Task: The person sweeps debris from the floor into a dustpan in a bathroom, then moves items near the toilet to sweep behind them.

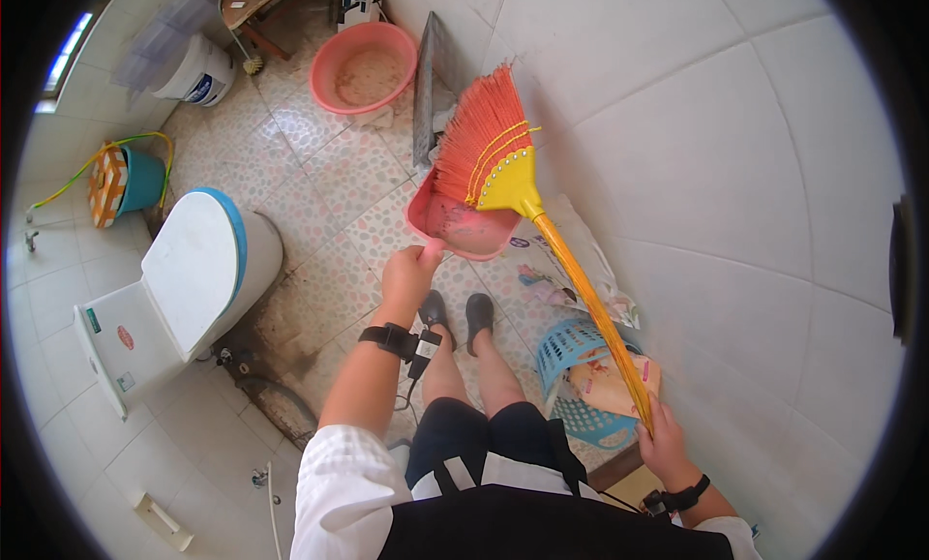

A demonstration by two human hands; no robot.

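Observation:
My left hand (406,272) is closed around the short handle of a pink dustpan (484,239), held out in front of me above the floor. My right hand (663,442), at the lower right, grips the upper end of a broom (592,294). Its yellow-orange stick slants up and left to a yellow head with red bristles. These bristles point away from me, and the broom head overlaps the far right part of the dustpan, hiding some of it. Whether the two touch is hard to tell.
A closed toilet (198,270) stands at left, near a teal bucket (141,181). Farther off are a pink basin (363,68), a white bucket (201,71) and a grey panel (426,86). A blue basket (566,352) and a white bag (571,250) sit by the right wall.

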